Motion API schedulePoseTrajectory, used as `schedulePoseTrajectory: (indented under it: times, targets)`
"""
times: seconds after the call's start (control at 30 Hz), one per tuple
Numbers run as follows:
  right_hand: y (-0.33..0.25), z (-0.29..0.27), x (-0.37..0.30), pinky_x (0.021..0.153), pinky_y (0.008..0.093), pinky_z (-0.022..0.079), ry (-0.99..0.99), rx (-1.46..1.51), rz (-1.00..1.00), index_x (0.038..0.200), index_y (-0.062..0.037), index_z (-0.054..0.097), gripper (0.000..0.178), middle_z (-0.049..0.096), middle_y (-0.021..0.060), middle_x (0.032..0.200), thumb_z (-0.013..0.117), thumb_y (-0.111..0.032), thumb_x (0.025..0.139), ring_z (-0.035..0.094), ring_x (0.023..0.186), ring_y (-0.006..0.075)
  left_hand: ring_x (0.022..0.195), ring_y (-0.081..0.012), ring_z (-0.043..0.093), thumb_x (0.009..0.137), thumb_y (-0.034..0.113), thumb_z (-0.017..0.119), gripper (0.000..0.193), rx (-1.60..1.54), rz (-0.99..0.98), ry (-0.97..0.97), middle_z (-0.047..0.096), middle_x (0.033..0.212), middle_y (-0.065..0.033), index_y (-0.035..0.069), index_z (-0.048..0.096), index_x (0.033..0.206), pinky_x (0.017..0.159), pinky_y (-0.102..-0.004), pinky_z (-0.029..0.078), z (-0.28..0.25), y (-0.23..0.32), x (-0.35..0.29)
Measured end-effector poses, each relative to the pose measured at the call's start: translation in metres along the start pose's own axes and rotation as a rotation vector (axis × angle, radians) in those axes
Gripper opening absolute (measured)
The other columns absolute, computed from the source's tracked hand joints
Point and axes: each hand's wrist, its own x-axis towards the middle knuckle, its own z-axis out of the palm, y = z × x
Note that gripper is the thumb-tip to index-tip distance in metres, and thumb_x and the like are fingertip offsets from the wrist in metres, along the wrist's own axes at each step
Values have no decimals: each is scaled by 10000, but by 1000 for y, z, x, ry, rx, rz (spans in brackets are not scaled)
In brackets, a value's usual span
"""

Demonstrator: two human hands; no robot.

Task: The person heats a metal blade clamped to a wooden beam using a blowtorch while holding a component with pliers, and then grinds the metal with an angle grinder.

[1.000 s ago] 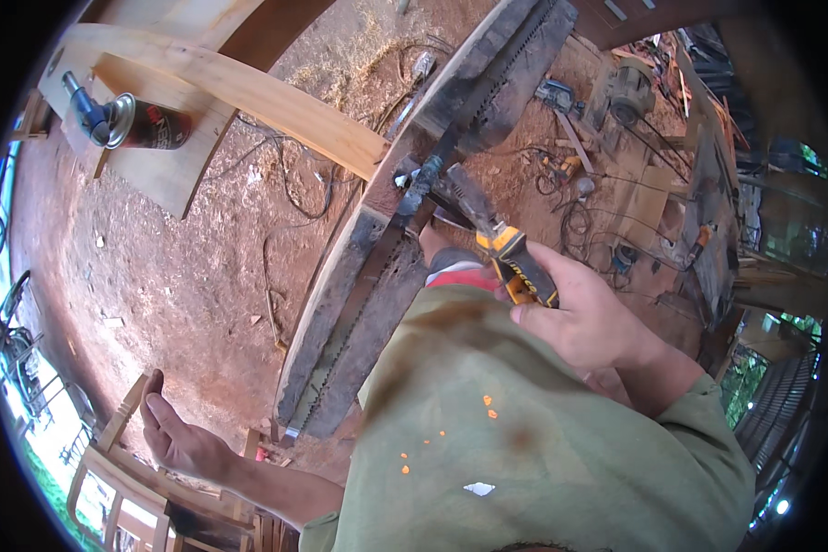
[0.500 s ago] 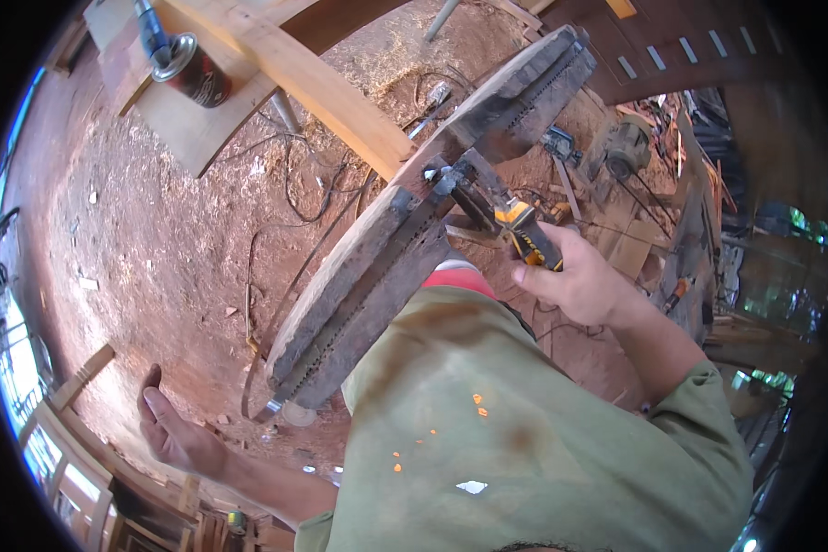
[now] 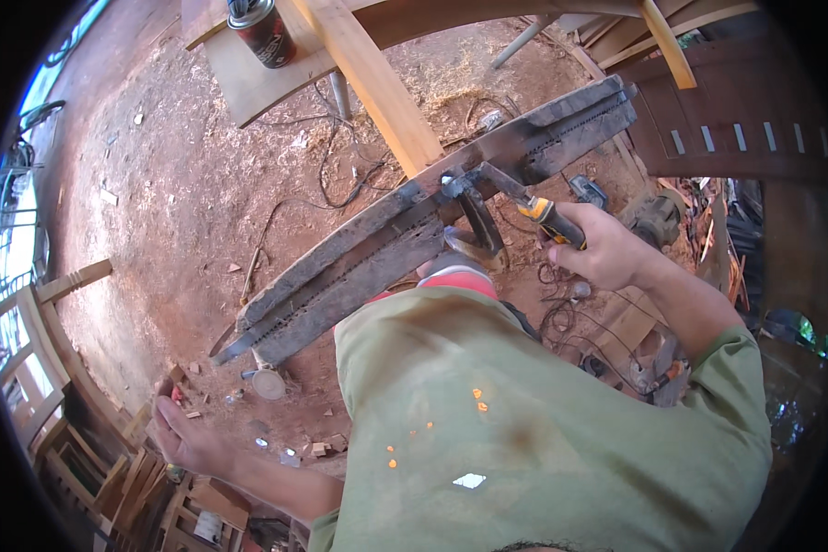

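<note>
My right hand (image 3: 607,244) is closed round the yellow-and-black handle of what looks like a hammer (image 3: 547,219). Its metal shaft reaches left to the middle of a long weathered beam (image 3: 331,267); how its end meets the beam is hard to make out. This beam has a dark grooved channel and lies slantwise in front of me. Beneath the tool's end a dark curved metal piece (image 3: 481,224) juts toward me. My left hand (image 3: 191,444) is held out at the lower left, fingers stretched, holding nothing, clear of the beam.
A pale wooden bar (image 3: 377,78) meets the beam's far side. A dark can (image 3: 265,37) stands on a board (image 3: 248,87). Cables (image 3: 271,221) lie on the reddish ground. Wooden frames (image 3: 51,359) stand at left; a motor (image 3: 655,218) sits at right.
The whole view has shifted, and the beam now lies flatter across it. My right hand still grips the tool. My left hand appears lower, still empty.
</note>
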Motion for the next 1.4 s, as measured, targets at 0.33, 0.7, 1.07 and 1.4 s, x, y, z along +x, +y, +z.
schedulePoseTrajectory:
  times: [0.33, 0.7, 1.07, 1.4]
  targets:
    - [-46, 119, -15, 482, 272, 379, 323, 749, 165, 1030, -49, 508, 122, 498, 8, 713, 589, -59, 939, 454, 545, 97, 1037, -216, 646, 1045, 185, 541, 330, -155, 14, -154, 708, 1091, -173, -98, 686, 1131, 983, -326, 479, 23, -31, 86]
    - [-46, 108, -26, 517, 254, 415, 327, 685, 272, 1099, -60, 543, 200, 527, 8, 752, 643, -95, 930, 500, 611, 90, 1074, -235, 655, 1028, 178, 569, 302, -179, 120, -168, 725, 1099, -185, -76, 709, 1109, 1045, -344, 449, 44, -30, 117]
    - [-35, 71, -26, 869, 340, 506, 171, 242, 151, 1278, 1, 529, 394, 624, 69, 1015, 640, -58, 904, 617, 961, 171, 1062, -228, 653, 1034, 174, 556, 320, -74, 94, -27, 723, 1098, -167, -103, 703, 1098, 1028, -348, 444, 41, 25, 52]
    - [-17, 66, -28, 876, 367, 502, 241, 109, -49, 1160, 20, 521, 283, 641, 123, 1001, 623, -67, 910, 629, 957, 199, 1040, -229, 653, 1034, 171, 555, 319, -33, 94, -61, 722, 1095, -171, -106, 698, 1103, 1026, -349, 446, 39, 32, 14]
